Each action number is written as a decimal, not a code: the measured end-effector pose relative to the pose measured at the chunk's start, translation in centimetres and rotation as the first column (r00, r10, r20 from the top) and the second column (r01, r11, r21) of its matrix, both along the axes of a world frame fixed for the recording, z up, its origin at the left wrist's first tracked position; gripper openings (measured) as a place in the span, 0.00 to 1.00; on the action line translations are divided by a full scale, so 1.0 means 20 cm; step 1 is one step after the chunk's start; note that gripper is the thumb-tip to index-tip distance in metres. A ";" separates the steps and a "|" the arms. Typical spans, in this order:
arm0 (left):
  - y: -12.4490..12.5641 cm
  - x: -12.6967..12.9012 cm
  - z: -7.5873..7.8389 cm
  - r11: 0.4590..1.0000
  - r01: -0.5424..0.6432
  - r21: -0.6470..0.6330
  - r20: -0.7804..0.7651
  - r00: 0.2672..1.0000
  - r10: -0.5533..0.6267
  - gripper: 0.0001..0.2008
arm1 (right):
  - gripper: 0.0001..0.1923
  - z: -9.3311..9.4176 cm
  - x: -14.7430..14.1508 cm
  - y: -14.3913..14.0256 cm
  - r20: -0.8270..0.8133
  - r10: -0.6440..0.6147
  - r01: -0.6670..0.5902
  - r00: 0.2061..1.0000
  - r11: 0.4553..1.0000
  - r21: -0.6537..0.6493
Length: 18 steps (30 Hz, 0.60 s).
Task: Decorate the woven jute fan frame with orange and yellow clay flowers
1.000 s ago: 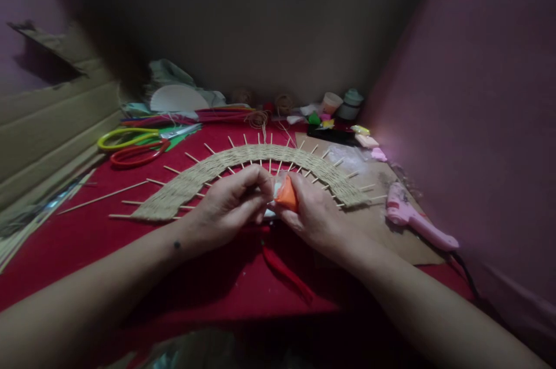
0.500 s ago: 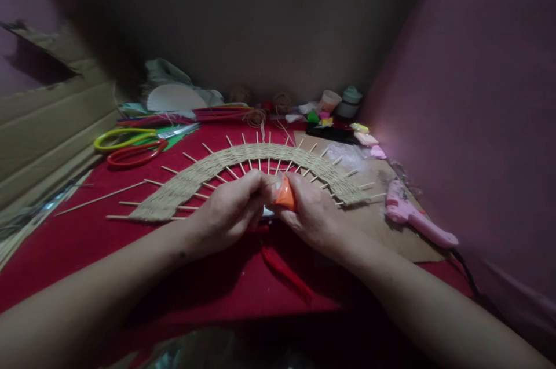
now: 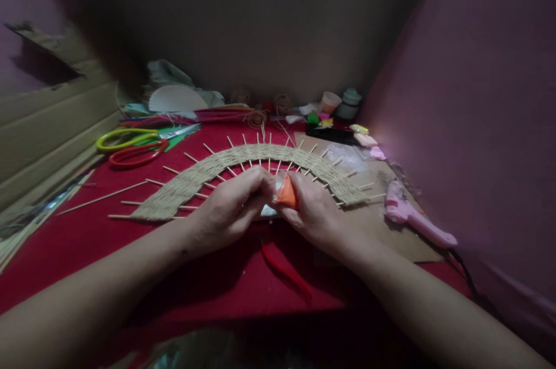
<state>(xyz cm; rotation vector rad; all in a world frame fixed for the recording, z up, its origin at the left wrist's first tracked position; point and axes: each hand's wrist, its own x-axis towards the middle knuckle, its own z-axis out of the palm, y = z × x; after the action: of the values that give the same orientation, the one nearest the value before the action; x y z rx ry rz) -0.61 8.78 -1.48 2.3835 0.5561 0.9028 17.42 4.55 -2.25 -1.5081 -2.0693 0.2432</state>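
Far to my left a cardboard box [image 3: 52, 120] leans along the edge of the red surface [image 3: 65, 247]. Just inside it lie two pairs of scissors, the yellow-handled scissors [image 3: 125, 139] beyond and the red-handled scissors [image 3: 136, 154] touching them on the near side. A long loose skewer [image 3: 102, 198] points from there toward the woven arch [image 3: 247, 166], a half ring of pale twine wound through wooden sticks that fan outward like spokes.

My left hand [image 3: 230, 204] rests at the inner curve of that arch, fingers curled and pinched together at the tips, meeting my other hand; what it pinches is too small to tell. My right hand [image 3: 315, 212] is closed around a small orange piece [image 3: 286, 192], held between thumb and fingers, just beside the left fingertips and right in front of the arch's middle. A white scrap [image 3: 269, 211] shows on the surface under both hands, and a red strip [image 3: 284, 267] lies nearer to me, between my forearms.

Beyond the arch, against the back wall, sit small spools, cups and bright scraps [image 3: 330, 108]. To the right a sheet of cardboard [image 3: 391, 230] carries a pink glue gun [image 3: 414, 218], well apart from my hands, with its dark cord trailing off toward the purple wall.
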 end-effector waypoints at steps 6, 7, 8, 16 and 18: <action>0.01 -0.01 0.01 1.000 0.014 -0.001 -0.004 1.000 -0.014 0.06 | 0.13 -0.03 0.01 0.01 0.016 -0.005 0.004 1.000 1.000 0.029; 0.01 -0.01 0.01 0.999 0.025 -0.031 -0.007 1.000 -0.026 0.06 | 0.14 -0.02 0.01 0.01 0.017 0.002 -0.002 1.000 1.000 0.029; 0.01 -0.01 0.00 0.997 0.039 -0.064 -0.005 0.999 -0.039 0.06 | 0.13 -0.02 0.01 0.00 0.015 0.010 -0.010 1.000 1.000 0.025; 0.00 0.00 -0.01 0.993 0.034 -0.109 -0.094 0.995 -0.044 0.03 | 0.10 0.01 0.00 -0.01 -0.011 0.019 -0.019 1.000 1.000 -0.008; 0.00 -0.01 -0.01 0.998 -0.006 -0.065 -0.124 0.992 -0.002 0.03 | 0.10 0.01 0.00 -0.01 -0.023 0.018 -0.018 1.000 1.000 -0.005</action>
<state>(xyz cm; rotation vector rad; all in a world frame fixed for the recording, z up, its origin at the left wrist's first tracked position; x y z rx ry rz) -0.71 8.77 -1.70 2.3912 0.6263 0.7291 17.43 4.34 -2.11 -1.4834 -2.0666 0.2714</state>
